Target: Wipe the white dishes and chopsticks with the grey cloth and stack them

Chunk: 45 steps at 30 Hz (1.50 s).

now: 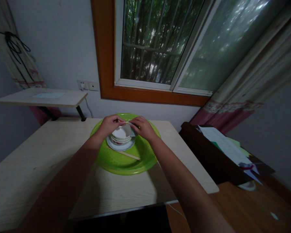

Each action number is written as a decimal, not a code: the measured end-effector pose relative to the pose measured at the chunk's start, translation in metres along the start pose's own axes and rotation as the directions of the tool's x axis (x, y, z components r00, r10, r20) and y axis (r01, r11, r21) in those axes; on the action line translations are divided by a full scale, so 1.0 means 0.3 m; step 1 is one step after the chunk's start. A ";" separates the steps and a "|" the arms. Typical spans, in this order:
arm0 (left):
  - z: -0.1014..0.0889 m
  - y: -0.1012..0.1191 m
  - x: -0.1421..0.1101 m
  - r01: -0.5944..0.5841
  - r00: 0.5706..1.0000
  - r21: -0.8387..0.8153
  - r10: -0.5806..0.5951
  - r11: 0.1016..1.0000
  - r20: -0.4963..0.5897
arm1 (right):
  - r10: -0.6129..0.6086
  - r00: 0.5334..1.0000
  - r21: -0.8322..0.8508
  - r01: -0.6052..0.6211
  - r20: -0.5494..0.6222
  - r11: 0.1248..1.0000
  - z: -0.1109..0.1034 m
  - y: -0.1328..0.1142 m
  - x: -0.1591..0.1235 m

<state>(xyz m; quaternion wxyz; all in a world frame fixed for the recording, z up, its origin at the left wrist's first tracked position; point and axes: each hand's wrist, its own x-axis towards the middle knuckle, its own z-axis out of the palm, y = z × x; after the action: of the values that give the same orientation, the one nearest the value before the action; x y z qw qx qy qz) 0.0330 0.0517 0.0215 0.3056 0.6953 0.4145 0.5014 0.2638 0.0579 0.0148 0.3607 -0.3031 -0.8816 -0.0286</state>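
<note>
A green basin [126,163] sits on the pale wooden table [38,168]. Inside it a small stack of white bowls [121,135] rests on a white saucer [121,145]. A single chopstick [123,153] lies across the basin in front of the saucer. My left hand [109,124] and my right hand [142,127] meet over the bowls, fingers pinched together on a thin light stick [128,122] that spans between them, just above the top bowl's rim.
A small raised shelf [43,97] stands at the table's far left. Wall sockets [87,85] sit below the window [157,45]. To the right, a dark cabinet [215,155] carries papers [223,142]. A curtain [257,81] hangs at the right.
</note>
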 end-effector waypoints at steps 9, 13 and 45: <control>0.001 0.007 0.003 0.035 0.998 -0.023 -0.036 0.999 -0.053 | 0.020 1.000 -0.022 -0.020 0.000 1.000 0.005 -0.005 0.004; -0.008 0.002 0.010 -0.018 0.996 0.038 0.021 0.999 -0.085 | 0.046 0.999 -0.015 -0.046 0.006 0.999 0.002 -0.007 0.004; 0.009 -0.011 0.003 0.094 0.995 -0.278 -0.099 0.956 -0.003 | 0.057 0.997 0.108 -0.052 -0.049 0.993 0.002 -0.028 0.000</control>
<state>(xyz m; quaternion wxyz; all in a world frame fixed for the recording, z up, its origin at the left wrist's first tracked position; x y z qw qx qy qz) 0.0349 0.0538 0.0183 0.4207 0.6202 0.3762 0.5448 0.2589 0.0512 0.0158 0.3999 -0.3065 -0.8635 0.0207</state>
